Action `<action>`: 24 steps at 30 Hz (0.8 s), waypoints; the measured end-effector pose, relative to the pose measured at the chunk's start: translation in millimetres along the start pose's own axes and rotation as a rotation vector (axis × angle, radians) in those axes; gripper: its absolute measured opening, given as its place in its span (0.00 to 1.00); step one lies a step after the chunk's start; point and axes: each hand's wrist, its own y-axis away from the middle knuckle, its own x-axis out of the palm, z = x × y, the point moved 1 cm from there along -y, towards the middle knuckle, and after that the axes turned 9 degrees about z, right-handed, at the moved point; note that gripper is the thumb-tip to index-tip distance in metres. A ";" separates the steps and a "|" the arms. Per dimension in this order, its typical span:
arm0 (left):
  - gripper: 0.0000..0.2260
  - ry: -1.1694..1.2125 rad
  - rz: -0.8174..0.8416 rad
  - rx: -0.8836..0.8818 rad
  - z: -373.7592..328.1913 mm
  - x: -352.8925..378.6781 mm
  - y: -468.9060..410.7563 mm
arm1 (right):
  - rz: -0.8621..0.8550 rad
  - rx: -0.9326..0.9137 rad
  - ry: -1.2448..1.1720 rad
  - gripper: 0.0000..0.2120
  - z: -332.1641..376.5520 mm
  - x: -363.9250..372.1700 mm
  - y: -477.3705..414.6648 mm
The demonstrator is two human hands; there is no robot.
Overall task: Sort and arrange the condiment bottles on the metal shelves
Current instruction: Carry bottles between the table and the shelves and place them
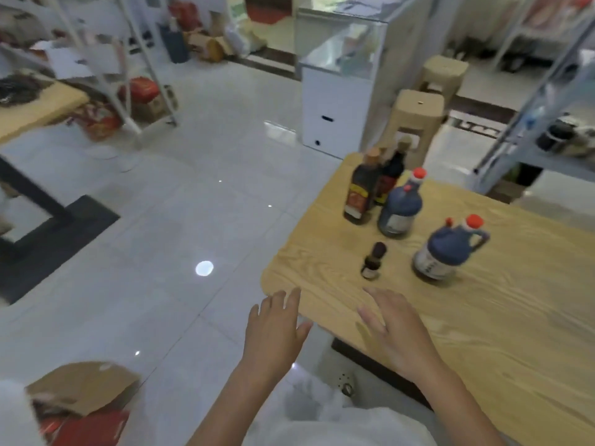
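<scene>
Wooden tabletop (483, 333): at its near corner the left hand (273, 329) and right hand (396, 329) hover empty, fingers spread. Beyond stand a small bottle (373, 260), a handled jug (447, 249), then three tall bottles (360, 191) near the far corner. Likely step: reaching; next, grip one for the shelves (531, 156).

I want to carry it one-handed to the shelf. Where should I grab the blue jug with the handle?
Probably the loop handle at the shoulder of the jug, coming from the right with the right hand: it stands upright, handle facing away from the other bottles.
</scene>
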 end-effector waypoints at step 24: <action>0.29 0.147 -0.018 0.113 -134.3 3.2 -177.4 | -0.337 0.276 -0.547 0.25 -189.6 -102.3 -72.0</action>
